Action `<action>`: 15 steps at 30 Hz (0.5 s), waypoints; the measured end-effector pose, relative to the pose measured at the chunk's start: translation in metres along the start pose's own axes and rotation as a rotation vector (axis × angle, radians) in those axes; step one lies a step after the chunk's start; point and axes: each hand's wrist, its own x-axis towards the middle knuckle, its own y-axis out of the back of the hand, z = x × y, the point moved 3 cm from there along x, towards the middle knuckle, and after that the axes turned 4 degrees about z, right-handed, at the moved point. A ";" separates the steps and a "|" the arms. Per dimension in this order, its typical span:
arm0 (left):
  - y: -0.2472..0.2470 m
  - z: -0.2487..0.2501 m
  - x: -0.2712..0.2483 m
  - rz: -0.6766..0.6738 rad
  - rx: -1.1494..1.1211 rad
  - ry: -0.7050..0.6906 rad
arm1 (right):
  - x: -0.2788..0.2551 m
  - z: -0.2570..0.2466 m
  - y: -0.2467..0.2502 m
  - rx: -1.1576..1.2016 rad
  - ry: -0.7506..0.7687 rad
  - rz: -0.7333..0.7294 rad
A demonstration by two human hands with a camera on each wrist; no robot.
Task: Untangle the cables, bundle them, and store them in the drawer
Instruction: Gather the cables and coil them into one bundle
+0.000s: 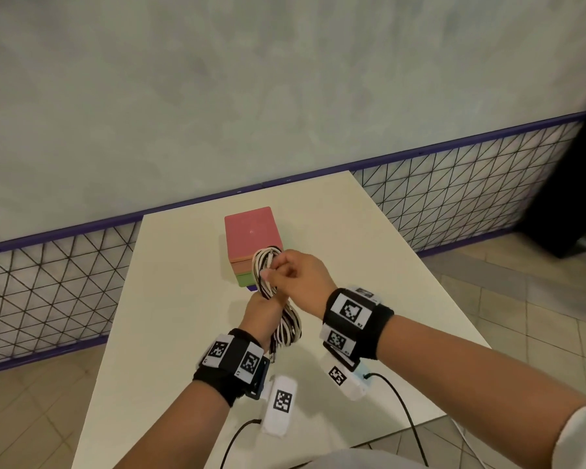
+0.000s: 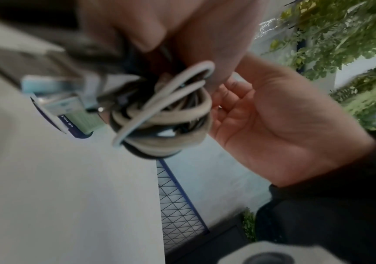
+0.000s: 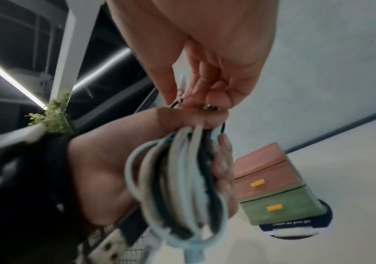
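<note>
A coiled bundle of white and black cables (image 1: 289, 324) hangs above the white table (image 1: 183, 299). My left hand (image 1: 262, 308) grips the bundle round its middle, fingers curled over the strands. My right hand (image 1: 273, 273) pinches a cable end at the top loop, just in front of the small drawer unit (image 1: 251, 231). In the right wrist view the right hand (image 3: 196, 96) holds a thin plug end above the bundle (image 3: 178, 178) and the left hand (image 3: 105, 160). The drawer unit (image 3: 273, 180) has a pink and a green drawer, both shut. In the left wrist view the bundle (image 2: 166, 116) lies against my left hand (image 2: 261, 125).
The drawer unit stands on a round blue sticker (image 3: 295, 230) near the table's middle. A purple-framed mesh fence (image 1: 48, 282) runs behind the table, with tiled floor (image 1: 521, 316) to the right. Black wires (image 1: 403, 414) trail from my wristbands over the near edge.
</note>
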 end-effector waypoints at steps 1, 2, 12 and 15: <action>0.000 0.000 0.002 0.015 0.016 -0.012 | 0.000 -0.001 -0.003 -0.037 0.012 0.018; 0.000 0.000 0.002 0.032 0.023 -0.013 | 0.001 0.000 -0.006 -0.049 0.015 0.039; -0.002 0.009 0.009 0.120 -0.083 -0.009 | 0.009 -0.016 0.011 -0.044 -0.249 -0.216; -0.007 0.012 0.007 0.070 -0.050 -0.043 | 0.014 -0.015 0.017 -0.150 -0.266 -0.261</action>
